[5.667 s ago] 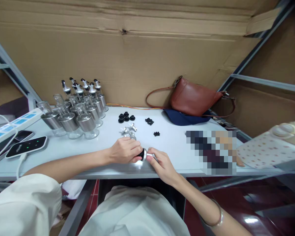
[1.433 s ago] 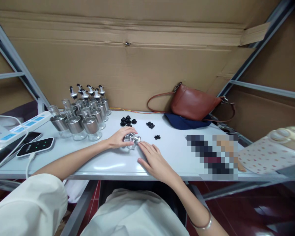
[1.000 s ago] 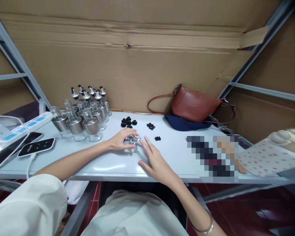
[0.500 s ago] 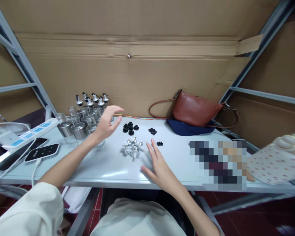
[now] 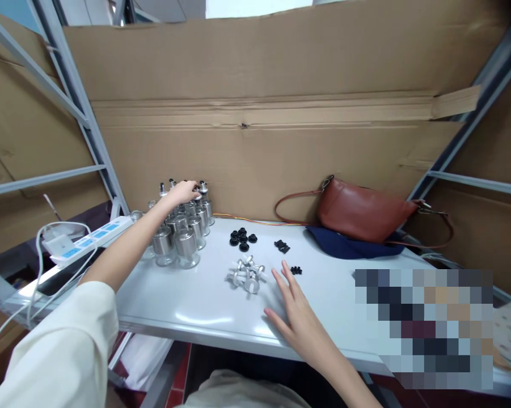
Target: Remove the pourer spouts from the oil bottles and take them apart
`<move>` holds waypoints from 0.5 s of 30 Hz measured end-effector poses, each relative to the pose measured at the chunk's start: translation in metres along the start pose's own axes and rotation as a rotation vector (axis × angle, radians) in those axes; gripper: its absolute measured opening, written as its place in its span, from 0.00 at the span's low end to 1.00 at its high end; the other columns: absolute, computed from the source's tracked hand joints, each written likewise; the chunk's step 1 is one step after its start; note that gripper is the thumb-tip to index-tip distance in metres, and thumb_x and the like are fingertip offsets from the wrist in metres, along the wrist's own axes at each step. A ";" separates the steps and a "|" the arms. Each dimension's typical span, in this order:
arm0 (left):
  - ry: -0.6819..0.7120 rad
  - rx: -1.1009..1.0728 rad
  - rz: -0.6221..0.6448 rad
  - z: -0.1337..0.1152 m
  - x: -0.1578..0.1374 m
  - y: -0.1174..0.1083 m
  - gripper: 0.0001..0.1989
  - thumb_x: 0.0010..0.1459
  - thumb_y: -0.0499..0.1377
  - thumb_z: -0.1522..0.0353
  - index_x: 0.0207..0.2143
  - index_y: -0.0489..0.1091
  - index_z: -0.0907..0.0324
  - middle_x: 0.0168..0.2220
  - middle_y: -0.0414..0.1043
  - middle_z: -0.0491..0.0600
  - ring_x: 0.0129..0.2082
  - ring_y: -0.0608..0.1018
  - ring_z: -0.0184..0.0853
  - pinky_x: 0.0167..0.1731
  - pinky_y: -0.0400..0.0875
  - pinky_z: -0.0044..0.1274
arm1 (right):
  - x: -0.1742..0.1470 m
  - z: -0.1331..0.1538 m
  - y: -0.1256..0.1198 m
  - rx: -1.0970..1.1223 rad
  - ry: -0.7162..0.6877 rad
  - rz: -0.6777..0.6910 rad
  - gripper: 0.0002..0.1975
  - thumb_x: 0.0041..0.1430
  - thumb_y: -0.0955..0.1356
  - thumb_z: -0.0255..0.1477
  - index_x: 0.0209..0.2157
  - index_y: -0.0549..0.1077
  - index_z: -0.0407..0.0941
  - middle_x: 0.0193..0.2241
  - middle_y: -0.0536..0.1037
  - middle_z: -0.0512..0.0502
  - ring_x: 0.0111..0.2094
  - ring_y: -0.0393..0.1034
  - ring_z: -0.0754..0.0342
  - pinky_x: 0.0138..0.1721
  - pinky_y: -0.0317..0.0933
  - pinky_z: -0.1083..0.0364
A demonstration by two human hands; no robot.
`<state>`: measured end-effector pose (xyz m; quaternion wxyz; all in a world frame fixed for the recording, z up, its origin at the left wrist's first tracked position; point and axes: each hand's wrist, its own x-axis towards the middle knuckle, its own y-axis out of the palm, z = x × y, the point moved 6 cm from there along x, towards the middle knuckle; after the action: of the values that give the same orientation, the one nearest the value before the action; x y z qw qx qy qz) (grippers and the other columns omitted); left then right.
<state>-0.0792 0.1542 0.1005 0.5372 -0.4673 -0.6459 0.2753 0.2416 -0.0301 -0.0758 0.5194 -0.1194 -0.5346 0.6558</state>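
Note:
My left hand (image 5: 182, 193) reaches over the group of glass oil bottles (image 5: 186, 243) with metal sleeves at the left back. Its fingers are together and bent down over the pourer top of an oil bottle (image 5: 204, 190) there; the fingertips are partly hidden. Some bottles at the back carry silver pourers with black tips. My right hand (image 5: 295, 309) is open above the table, fingers apart, with nothing in it. Just left of it lies a small heap of silver pourer parts (image 5: 247, 275). Black round stoppers (image 5: 243, 239) and tiny black pieces (image 5: 296, 270) lie beyond.
Flat black pieces (image 5: 282, 246) lie on the white table (image 5: 187, 306). At the right back, a brown leather bag (image 5: 361, 209) rests on a dark blue cap (image 5: 336, 243). A power strip (image 5: 93, 239) with white cables is at left. A blurred-out patch (image 5: 425, 328) covers the right front.
My left hand has moved forward to the tops of the bottles at the back. My right hand remains open beside the silver parts. The head view has shifted left and up.

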 end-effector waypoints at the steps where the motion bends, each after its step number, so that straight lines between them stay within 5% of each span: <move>1: 0.001 0.007 -0.011 0.001 0.001 0.002 0.07 0.52 0.61 0.68 0.28 0.68 0.63 0.28 0.74 0.48 0.33 0.76 0.34 0.40 0.69 0.23 | 0.000 0.000 0.000 -0.001 0.002 -0.011 0.36 0.63 0.60 0.32 0.65 0.34 0.54 0.68 0.34 0.40 0.66 0.40 0.42 0.60 0.53 0.40; 5: 0.022 0.020 -0.096 -0.001 0.000 -0.004 0.07 0.50 0.63 0.68 0.29 0.69 0.62 0.27 0.74 0.45 0.30 0.75 0.32 0.36 0.68 0.22 | -0.001 -0.001 -0.002 0.010 0.016 -0.025 0.35 0.63 0.60 0.32 0.65 0.37 0.53 0.68 0.36 0.40 0.66 0.40 0.43 0.60 0.53 0.41; 8: 0.014 0.011 -0.219 -0.008 -0.001 -0.030 0.07 0.56 0.59 0.68 0.34 0.68 0.63 0.33 0.76 0.49 0.34 0.75 0.34 0.38 0.69 0.25 | -0.001 0.000 -0.003 0.021 0.022 -0.025 0.33 0.63 0.60 0.32 0.65 0.39 0.52 0.68 0.37 0.40 0.66 0.40 0.44 0.60 0.53 0.41; 12: -0.003 -0.036 -0.499 -0.029 -0.013 -0.095 0.10 0.65 0.47 0.66 0.40 0.63 0.63 0.42 0.73 0.53 0.42 0.75 0.35 0.43 0.68 0.28 | -0.001 -0.001 -0.003 0.032 0.039 -0.035 0.32 0.64 0.60 0.34 0.65 0.41 0.51 0.67 0.38 0.40 0.66 0.40 0.44 0.61 0.52 0.40; 15: 0.122 -0.246 -0.833 -0.051 -0.047 -0.153 0.14 0.68 0.41 0.63 0.42 0.59 0.63 0.38 0.72 0.48 0.36 0.77 0.30 0.36 0.71 0.25 | -0.002 -0.001 -0.003 0.031 0.031 -0.049 0.31 0.64 0.59 0.34 0.65 0.41 0.51 0.67 0.38 0.40 0.67 0.39 0.44 0.61 0.52 0.40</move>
<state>-0.0788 0.0412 0.2245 0.5799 -0.2429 -0.7743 -0.0716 0.2452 -0.0309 -0.0743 0.5453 -0.1081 -0.5191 0.6492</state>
